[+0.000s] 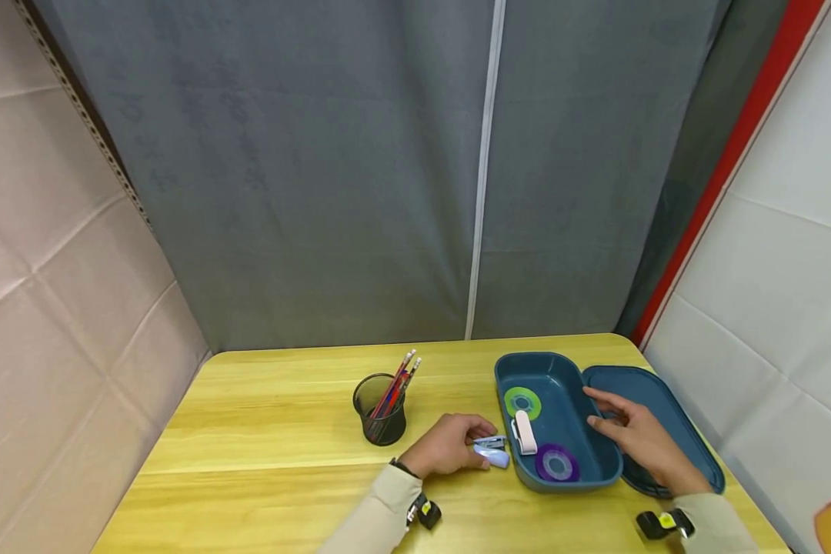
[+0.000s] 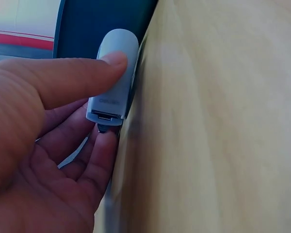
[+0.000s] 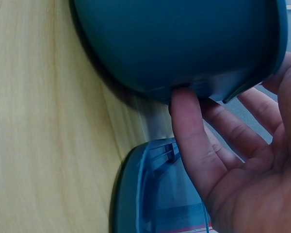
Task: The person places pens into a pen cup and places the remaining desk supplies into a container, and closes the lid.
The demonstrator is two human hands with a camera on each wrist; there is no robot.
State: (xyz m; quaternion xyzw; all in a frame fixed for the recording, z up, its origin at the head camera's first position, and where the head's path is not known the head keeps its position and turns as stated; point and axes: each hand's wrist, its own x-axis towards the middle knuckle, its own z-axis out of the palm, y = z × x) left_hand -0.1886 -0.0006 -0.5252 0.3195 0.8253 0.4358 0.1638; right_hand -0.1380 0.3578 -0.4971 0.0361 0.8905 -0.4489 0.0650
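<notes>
My left hand holds a small light blue stapler beside the left wall of a dark teal box. In the left wrist view, the thumb lies along the top of the stapler and the fingers are beneath it. My right hand grips the box's right rim, thumb over the edge and fingers against the outer wall. Inside the box are a green tape roll, a purple tape roll and a small white oblong item leaning near the left wall.
A matching teal lid lies on the wooden table, right of the box and partly under my right arm. To the left stands a black mesh cup with several pencils. Behind the table hangs a grey curtain.
</notes>
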